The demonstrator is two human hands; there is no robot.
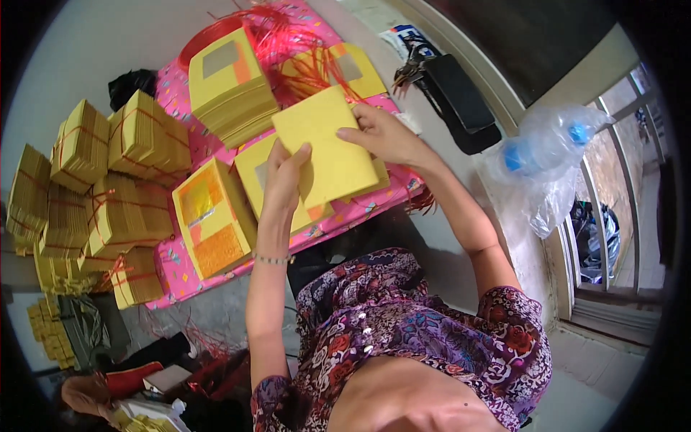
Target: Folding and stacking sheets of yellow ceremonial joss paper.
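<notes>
Between my hands is a folded yellow paper piece (327, 162), tilted above the pink table. My left hand (283, 176) grips its left side, thumb on top. At its upper right edge, my right hand (378, 135) pinches it with the thumb over the face; the fingers beneath are partly hidden. Under it lie more yellow papers (252, 162), some with a grey patch. Just beyond stands a tall stack of yellow papers (237, 108). To the left of my left wrist is another stack (214, 241), topped with a gold patch and an orange one.
Bundles tied with red string (147, 137) are piled at the left. Loose red strings (288, 32) spill around a red basin (209, 39) on the pink patterned cloth (173, 270). A black phone (459, 93), keys (409, 72) and bagged plastic bottles (536, 151) are at the right.
</notes>
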